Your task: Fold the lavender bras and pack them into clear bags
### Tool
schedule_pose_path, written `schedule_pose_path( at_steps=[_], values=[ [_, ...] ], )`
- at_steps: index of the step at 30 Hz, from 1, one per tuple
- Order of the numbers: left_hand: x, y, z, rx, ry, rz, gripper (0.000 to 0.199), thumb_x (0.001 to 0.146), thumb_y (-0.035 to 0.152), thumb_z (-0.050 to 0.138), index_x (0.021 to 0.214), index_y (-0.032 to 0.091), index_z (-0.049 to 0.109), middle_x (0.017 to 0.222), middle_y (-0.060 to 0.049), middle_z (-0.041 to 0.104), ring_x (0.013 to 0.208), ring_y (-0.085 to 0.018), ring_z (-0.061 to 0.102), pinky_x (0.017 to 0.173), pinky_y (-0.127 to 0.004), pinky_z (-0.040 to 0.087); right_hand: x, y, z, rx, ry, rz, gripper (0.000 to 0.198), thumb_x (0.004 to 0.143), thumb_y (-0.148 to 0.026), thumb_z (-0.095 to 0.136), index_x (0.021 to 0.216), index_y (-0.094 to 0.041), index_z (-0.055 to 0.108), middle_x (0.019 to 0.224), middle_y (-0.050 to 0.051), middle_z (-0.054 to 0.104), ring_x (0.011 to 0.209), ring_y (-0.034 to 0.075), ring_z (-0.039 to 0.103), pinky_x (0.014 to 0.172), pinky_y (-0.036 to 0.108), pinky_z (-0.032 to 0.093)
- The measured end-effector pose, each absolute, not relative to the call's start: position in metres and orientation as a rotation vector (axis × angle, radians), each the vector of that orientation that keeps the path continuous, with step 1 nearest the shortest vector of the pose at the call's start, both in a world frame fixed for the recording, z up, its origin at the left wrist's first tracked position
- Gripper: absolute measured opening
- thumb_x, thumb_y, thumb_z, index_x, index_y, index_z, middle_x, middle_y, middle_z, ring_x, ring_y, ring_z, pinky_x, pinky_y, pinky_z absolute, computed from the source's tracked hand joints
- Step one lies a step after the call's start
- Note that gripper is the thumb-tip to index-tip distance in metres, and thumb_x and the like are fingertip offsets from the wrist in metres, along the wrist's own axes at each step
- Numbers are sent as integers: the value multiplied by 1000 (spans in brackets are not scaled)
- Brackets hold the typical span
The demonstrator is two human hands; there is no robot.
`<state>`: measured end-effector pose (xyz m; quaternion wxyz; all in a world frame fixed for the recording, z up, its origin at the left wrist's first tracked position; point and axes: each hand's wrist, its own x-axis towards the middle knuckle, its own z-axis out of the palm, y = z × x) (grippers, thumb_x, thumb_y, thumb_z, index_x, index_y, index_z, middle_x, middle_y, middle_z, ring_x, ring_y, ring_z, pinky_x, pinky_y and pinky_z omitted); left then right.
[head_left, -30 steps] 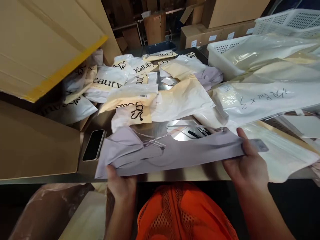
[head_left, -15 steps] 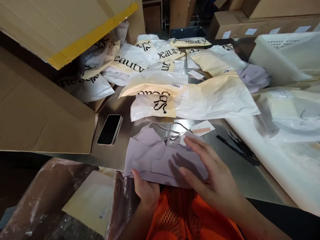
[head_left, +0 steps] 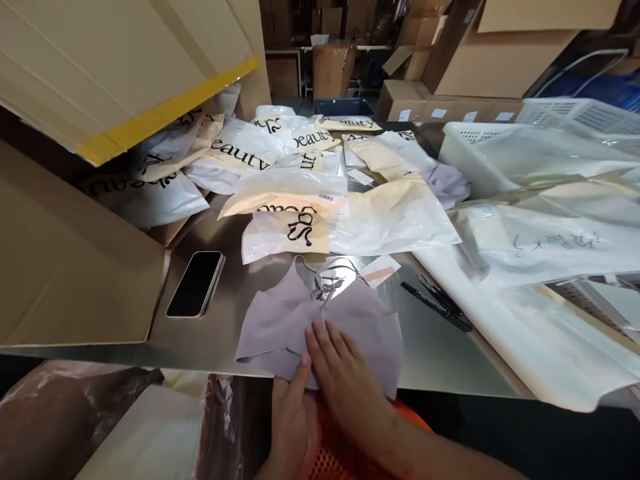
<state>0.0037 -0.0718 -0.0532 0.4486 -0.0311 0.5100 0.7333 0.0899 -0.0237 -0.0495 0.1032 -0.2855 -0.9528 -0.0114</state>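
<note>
A lilac strappy top [head_left: 270,320] lies spread at the front edge of the metal table, its thin grey straps [head_left: 327,287] bunched at the upper middle. Beside the straps is a white card tag [head_left: 380,270] with a tan strip. My left hand [head_left: 293,417] pinches the lower hem, thumb on the cloth and the other fingers mostly hidden below it. Flat on the middle of the cloth rests my right hand [head_left: 350,373], fingers stretched out side by side, the fingertips close to the straps.
A phone [head_left: 195,283] lies at left beside an open carton [head_left: 80,267]. Printed plastic bags [head_left: 285,233] are heaped behind the top. Right of it are a black pen [head_left: 425,300], dark-handled tweezers or scissors and white wrapping [head_left: 520,340]. A plastic-lined box stands below left.
My right hand has come down from above the top onto its middle. The top now lies more spread out, its straps drawn towards the centre. The view has shifted right and up.
</note>
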Motion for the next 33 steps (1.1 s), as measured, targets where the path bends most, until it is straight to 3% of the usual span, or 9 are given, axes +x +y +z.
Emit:
schedule_pose_path(
  at_steps=[4, 7, 10, 12, 17, 22, 28, 31, 33],
  values=[
    [-1, -63, -63, -245, 1490, 1687, 20, 84, 28, 68, 103, 20, 66, 106, -9, 73, 110, -24, 66, 92, -33, 57, 104, -34, -31, -620, -2845, 386, 54, 90, -25, 47, 142, -9, 49, 140, 15, 54, 126, 30, 55, 100, 42, 53],
    [-7, -58, -64, -222, 1471, 1698, 21, 86, 31, 66, 105, 22, 66, 96, -9, 74, 97, -25, 71, 83, -37, 60, 127, -10, -11, -637, -2570, 610, 53, 91, -31, 51, 143, -21, 48, 138, 8, 57, 125, 22, 57, 102, 35, 51],
    [-6, -60, -56, -102, 1385, 1724, 42, 81, 37, 70, 119, 23, 61, 96, -10, 75, 92, -27, 72, 80, -39, 61, 152, 29, 4, -1035, -2211, 621, 91, 74, -46, 75, 150, -14, 36, 150, 19, 40, 138, 36, 40, 109, 52, 41],
    [0, -59, -46, -9, 1387, 1634, 55, 76, 42, 74, 124, 20, 60, 98, -13, 75, 93, -30, 72, 80, -41, 61, 166, 48, 7, -1068, -2121, 996, 113, 56, -52, 86, 150, -14, 36, 149, 19, 42, 135, 39, 42, 107, 54, 41],
    [25, -35, -20, 474, 1653, 1453, 56, 73, 55, 74, 111, 14, 66, 100, -14, 73, 95, -29, 69, 77, -34, 58, 175, 35, -10, -656, -1576, 2161, 62, 59, -45, 85, 112, -16, 73, 112, 7, 72, 104, 28, 66, 94, 35, 52],
    [55, -5, -4, 1225, 1665, 1304, 39, 87, 53, 57, 99, 19, 70, 95, -9, 70, 91, -24, 65, 80, -33, 53, 176, 2, -28, -943, -844, 1939, 49, 58, -41, 85, 98, -17, 75, 113, 8, 71, 112, 28, 63, 100, 37, 49],
    [55, 59, 8, 2031, 1335, 846, 39, 99, 38, 35, 110, 21, 70, 112, -11, 67, 104, -22, 62, 89, -36, 52, 236, -4, -49, -1405, -460, 1398, 41, 54, -50, 81, 87, -26, 73, 111, 6, 72, 126, 34, 53, 111, 45, 41],
    [38, 120, -3, 2364, 1722, 488, 36, 95, 33, 47, 123, 16, 61, 126, -14, 62, 123, -27, 53, 107, -44, 41, 288, -7, -64, -1508, -485, 1143, 32, 56, -51, 75, 81, -32, 72, 122, 4, 68, 142, 31, 35, 123, 39, 20],
    [30, 154, -17, 2403, 1807, 338, 43, 87, 29, 61, 126, 12, 58, 135, -19, 56, 131, -33, 47, 110, -48, 37, 321, -11, -74, -1584, -457, 992, 28, 52, -47, 75, 76, -33, 70, 125, 3, 66, 141, 31, 36, 123, 34, 19]
  ],
)
